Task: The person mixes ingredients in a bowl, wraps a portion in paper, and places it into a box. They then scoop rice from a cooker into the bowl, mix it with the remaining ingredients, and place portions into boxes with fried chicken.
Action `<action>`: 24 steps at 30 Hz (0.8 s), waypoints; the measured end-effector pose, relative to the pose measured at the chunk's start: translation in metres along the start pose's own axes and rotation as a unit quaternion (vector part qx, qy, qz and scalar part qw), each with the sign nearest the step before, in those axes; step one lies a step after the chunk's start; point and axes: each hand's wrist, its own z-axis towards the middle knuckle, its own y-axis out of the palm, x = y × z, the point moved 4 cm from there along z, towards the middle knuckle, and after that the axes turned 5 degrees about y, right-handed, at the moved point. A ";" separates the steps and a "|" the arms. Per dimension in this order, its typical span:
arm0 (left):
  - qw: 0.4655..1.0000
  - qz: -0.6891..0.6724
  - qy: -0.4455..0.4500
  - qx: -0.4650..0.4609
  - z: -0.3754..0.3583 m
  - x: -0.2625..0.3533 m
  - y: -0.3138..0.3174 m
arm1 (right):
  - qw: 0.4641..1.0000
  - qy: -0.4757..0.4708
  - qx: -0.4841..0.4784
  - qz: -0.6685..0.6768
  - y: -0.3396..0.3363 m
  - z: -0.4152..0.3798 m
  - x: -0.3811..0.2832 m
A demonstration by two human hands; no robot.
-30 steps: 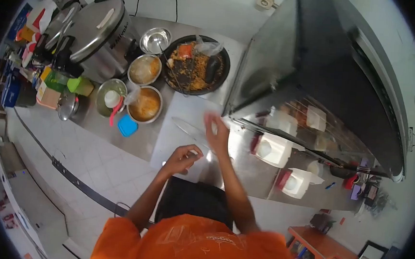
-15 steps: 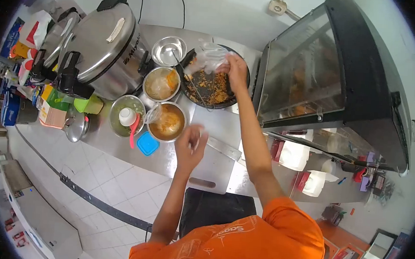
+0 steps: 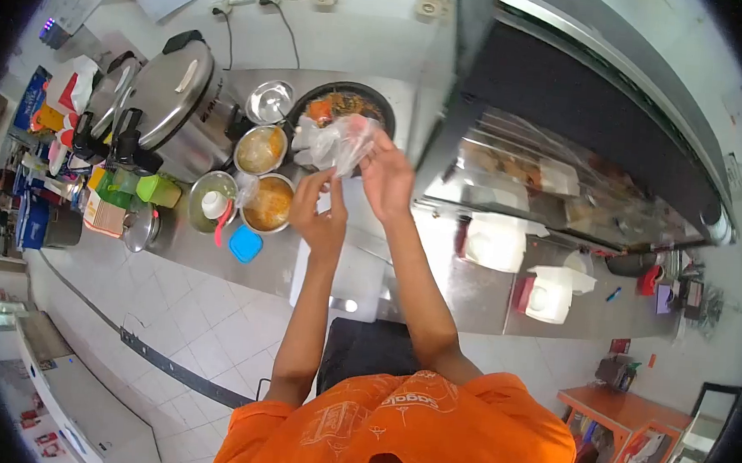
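In the head view, your left hand [image 3: 319, 215] is pinched on the lower edge of the crumpled clear plastic [image 3: 336, 146], and your right hand [image 3: 386, 181] has its fingers closed on the side toward the display cabinet [image 3: 566, 142]. The plastic is above the counter [image 3: 437, 275], covering part of the dark pan [image 3: 387, 104] near the back edge.

The cabinet stands close on your right, walling off that side; on your left, a large pressure cooker [image 3: 169, 101] sits toward the back edge. Between cooker and pan you have an empty metal bowl [image 3: 270, 102], a bowl of pale and orange food [image 3: 261, 149] and a bowl of orange liquid [image 3: 268, 204]. The blue lid [image 3: 245, 244] lies by the front edge, left of the white board [image 3: 333, 276]. Open white boxes [image 3: 495, 243] stand to your right.

The plastic is limp; its longer spread runs roughly along the back edge, with a narrower part pointing down toward your left fingertips.
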 end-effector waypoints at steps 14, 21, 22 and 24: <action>0.997 -0.006 0.067 0.048 -0.117 0.172 -0.026 | 0.845 -0.070 -0.044 -0.528 -0.012 -0.155 -0.107; 0.998 -0.028 0.052 -0.014 -0.136 0.203 0.017 | 0.977 0.041 -0.058 -0.199 -0.022 -0.203 -0.130; 0.996 -0.048 0.071 -0.038 -0.139 0.206 0.018 | 0.984 -0.016 -0.083 -0.155 -0.026 -0.202 -0.137; 0.993 -0.074 0.049 -0.078 -0.147 0.214 0.016 | 0.986 -0.056 -0.159 0.010 -0.024 -0.204 -0.158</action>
